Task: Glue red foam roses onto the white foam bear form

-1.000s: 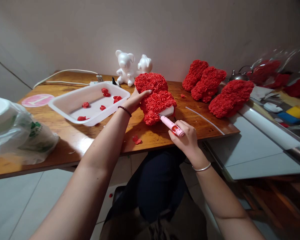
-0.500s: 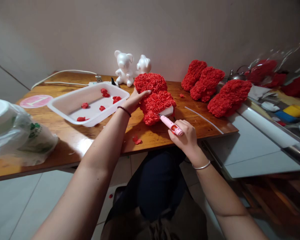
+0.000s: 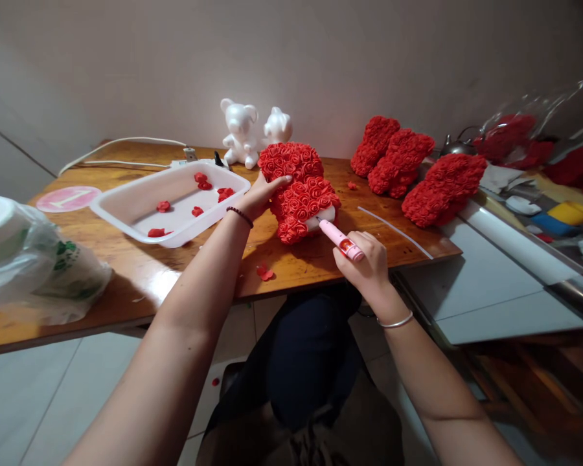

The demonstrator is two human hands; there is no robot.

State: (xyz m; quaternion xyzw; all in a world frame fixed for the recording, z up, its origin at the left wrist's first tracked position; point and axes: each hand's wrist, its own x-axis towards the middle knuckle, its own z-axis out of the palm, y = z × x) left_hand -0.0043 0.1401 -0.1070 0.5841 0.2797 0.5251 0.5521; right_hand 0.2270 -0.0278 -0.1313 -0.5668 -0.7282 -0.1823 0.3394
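My left hand [image 3: 267, 196] lies on the side of a red rose-covered foam bear [image 3: 298, 194], its fingers spread across the roses and holding it on the wooden table [image 3: 301, 265]. A patch of white foam [image 3: 323, 219] shows low on the bear's right side. My right hand [image 3: 364, 265] is closed around a pink pen-like tool [image 3: 341, 240]. The tool's tip points at the white patch, close to it, though I cannot tell whether they touch. The bear's far side is hidden.
A white plastic tray [image 3: 138, 213] holds loose red foam roses. Two white foam bears [image 3: 240, 133] stand behind it. Several red rose-covered pieces [image 3: 442, 191] lie to the right. A plastic bag [image 3: 29, 265] sits at the left table edge, and a thin white strip [image 3: 393, 232] lies near my right hand.
My right hand and the pink tool have shifted slightly right, drawing the tip back from the white foam patch. The camera view has also shifted a little.
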